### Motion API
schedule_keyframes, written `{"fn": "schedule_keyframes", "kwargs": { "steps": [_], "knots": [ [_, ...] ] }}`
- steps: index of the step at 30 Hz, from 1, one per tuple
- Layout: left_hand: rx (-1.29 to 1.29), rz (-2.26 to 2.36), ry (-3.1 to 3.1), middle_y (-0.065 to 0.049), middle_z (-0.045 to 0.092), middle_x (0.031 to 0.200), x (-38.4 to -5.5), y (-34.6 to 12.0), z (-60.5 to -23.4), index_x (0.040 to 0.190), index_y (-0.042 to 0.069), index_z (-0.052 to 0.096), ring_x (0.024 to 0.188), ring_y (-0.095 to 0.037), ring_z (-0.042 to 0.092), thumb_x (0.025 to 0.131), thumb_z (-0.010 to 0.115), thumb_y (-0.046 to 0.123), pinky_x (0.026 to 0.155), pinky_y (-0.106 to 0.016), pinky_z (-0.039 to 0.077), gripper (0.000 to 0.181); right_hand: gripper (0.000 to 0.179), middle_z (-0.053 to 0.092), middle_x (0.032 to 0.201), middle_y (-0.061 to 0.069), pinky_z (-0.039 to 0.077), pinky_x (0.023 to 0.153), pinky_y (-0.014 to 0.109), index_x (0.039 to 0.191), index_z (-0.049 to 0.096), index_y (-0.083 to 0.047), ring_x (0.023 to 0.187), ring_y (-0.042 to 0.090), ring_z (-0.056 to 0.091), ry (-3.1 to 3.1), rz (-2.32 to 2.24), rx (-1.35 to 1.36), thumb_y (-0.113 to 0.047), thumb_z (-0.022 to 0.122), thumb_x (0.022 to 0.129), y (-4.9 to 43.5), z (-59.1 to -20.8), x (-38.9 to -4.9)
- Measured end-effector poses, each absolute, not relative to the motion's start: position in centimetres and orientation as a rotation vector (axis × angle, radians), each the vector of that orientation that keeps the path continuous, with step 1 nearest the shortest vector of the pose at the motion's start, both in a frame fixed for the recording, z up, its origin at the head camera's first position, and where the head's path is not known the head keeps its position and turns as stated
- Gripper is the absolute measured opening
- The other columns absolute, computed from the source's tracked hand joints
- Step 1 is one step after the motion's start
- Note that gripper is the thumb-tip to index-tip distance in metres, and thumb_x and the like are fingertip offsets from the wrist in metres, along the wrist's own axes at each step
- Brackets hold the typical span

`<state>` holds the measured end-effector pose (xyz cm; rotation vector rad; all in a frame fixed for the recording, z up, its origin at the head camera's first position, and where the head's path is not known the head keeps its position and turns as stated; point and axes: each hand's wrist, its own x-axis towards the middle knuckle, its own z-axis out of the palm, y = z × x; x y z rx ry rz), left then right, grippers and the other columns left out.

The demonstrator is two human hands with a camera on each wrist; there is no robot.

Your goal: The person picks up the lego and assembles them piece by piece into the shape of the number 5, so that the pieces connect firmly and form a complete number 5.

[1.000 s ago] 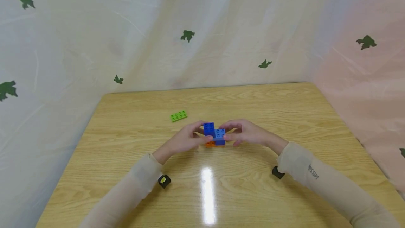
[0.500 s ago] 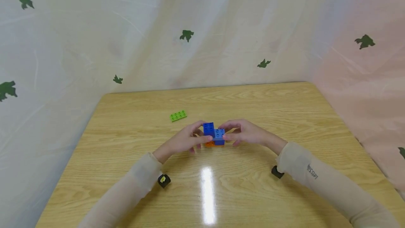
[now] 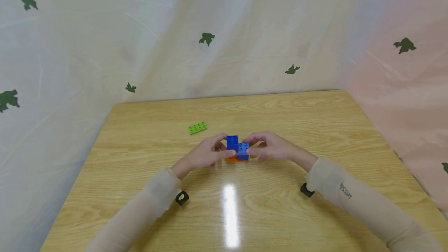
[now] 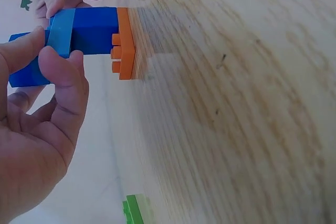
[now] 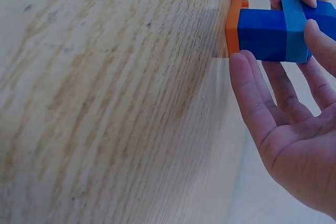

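Observation:
A small stack of toy building bricks stands mid-table. Its base is an orange plate point(image 4: 126, 45). On the right part of this sits a dark blue brick point(image 5: 262, 35), capped by a light blue plate point(image 3: 243, 148) that juts out to the left. Another dark blue brick point(image 3: 232, 142) is over the plate's left part; whether it is fully seated cannot be told. My left hand point(image 3: 205, 154) pinches that upper brick between thumb and fingers. From the right, my right hand point(image 3: 273, 146) holds the light blue plate with its thumb, other fingers along the lower brick.
A bright green studded plate point(image 3: 197, 128) lies on the wooden table point(image 3: 280, 221), behind and left of the stack. A small black device point(image 3: 182, 198) is at the left wrist, another black device point(image 3: 307, 190) at the right. A leaf-patterned cloth point(image 3: 245, 49) hangs behind.
The upper dark blue brick has shifted slightly to the right in my left hand. My right hand and the green plate have stayed in place.

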<state>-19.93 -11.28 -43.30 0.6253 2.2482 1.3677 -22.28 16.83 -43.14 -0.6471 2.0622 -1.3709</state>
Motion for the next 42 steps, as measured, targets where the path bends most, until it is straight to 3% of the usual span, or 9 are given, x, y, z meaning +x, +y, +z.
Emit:
{"fn": "schedule_keyframes", "kwargs": {
  "steps": [6, 16, 24, 31, 37, 42],
  "knots": [
    [0.68, 1.355, 2.282, -0.015, 0.071, 0.1, -19.7, -11.1, -43.1, 0.129, 0.016, 0.057, 0.061, -0.043, 0.062, 0.099, 0.068, 0.036, 0.052, -0.051, 0.056, 0.037, 0.042, 0.061, 0.124, 0.015, 0.06, 0.077, 0.048, 0.135, 0.061, -0.007, 0.106, 0.039, 0.066, 2.069, -1.373, -0.665, -0.026, 0.07, 0.099, 16.8, -43.2, -22.2],
    [0.727, 1.358, 2.294, -0.016, 0.071, 0.096, -19.9, -11.0, -43.4, 0.127, 0.014, 0.058, 0.062, -0.039, 0.064, 0.1, 0.067, 0.032, 0.052, -0.048, 0.056, 0.034, 0.041, 0.061, 0.123, 0.015, 0.061, 0.076, 0.048, 0.135, 0.061, -0.008, 0.105, 0.038, 0.067, 2.072, -1.394, -0.677, -0.028, 0.069, 0.099, 16.9, -43.4, -22.0],
    [0.746, 1.41, 2.244, -0.019, 0.069, 0.098, -19.8, -11.1, -43.4, 0.13, 0.011, 0.057, 0.077, -0.038, 0.065, 0.101, 0.066, 0.029, 0.064, -0.048, 0.058, 0.035, 0.04, 0.061, 0.123, 0.013, 0.06, 0.076, 0.049, 0.134, 0.062, -0.011, 0.105, 0.037, 0.067, 2.095, -1.373, -0.683, -0.028, 0.069, 0.099, 16.9, -43.5, -22.0],
    [0.767, 1.412, 2.167, -0.016, 0.066, 0.107, -20.0, -10.7, -43.6, 0.14, 0.016, 0.049, 0.087, -0.035, 0.068, 0.102, 0.064, 0.027, 0.071, -0.046, 0.06, 0.042, 0.042, 0.061, 0.125, 0.013, 0.06, 0.078, 0.049, 0.135, 0.061, -0.011, 0.106, 0.037, 0.066, 2.102, -1.365, -0.666, -0.029, 0.07, 0.098, 17.6, -43.2, -21.8],
    [0.8, 1.344, 2.23, -0.013, 0.064, 0.109, -20.4, -11.8, -43.7, 0.144, 0.012, 0.047, 0.091, -0.028, 0.069, 0.098, 0.07, 0.018, 0.077, -0.042, 0.059, 0.052, 0.044, 0.062, 0.125, 0.012, 0.06, 0.078, 0.047, 0.135, 0.062, -0.01, 0.104, 0.034, 0.066, 2.104, -1.349, -0.645, -0.029, 0.071, 0.097, 17.8, -43.2, -21.7],
    [0.756, 1.263, 2.445, -0.018, 0.062, 0.12, -21.4, -13.9, -42.7, 0.141, 0.008, 0.052, 0.097, -0.024, 0.065, 0.095, 0.073, 0.016, 0.085, -0.04, 0.056, 0.051, 0.045, 0.062, 0.125, 0.01, 0.06, 0.079, 0.046, 0.136, 0.062, -0.013, 0.104, 0.031, 0.067, 2.103, -1.347, -0.651, -0.032, 0.072, 0.097, 17.4, -43.2, -21.8]
  ]
}}
